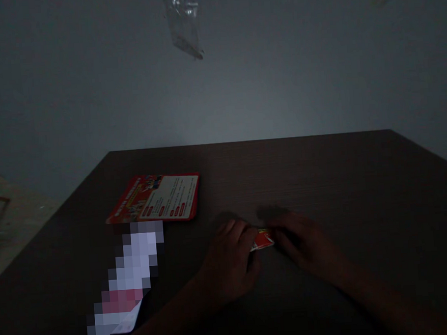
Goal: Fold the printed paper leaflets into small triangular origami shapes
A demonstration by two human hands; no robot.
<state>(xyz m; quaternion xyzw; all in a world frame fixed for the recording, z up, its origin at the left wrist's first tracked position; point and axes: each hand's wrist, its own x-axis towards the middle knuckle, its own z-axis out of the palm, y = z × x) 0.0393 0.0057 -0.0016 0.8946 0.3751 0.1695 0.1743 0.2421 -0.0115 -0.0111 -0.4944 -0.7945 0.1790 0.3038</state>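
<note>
A small flat red printed piece (pixel 264 238) with white edges lies low over the table between my two hands; its exact kind is too dark to tell. My left hand (pixel 232 259) has its fingers curled over the left part of this piece and hides that end. On the other side, the bent fingertips of my right hand (pixel 303 236) pinch the right edge. Both forearms reach in from the bottom of the view.
Left of my hands, a red and white printed sheet or booklet (pixel 172 199) lies on the dark table (pixel 304 177). Nearer me is a lit phone (pixel 129 271), its screen blurred out. A clear plastic bag (pixel 185 22) hangs against the pale wall (pixel 279 82) behind.
</note>
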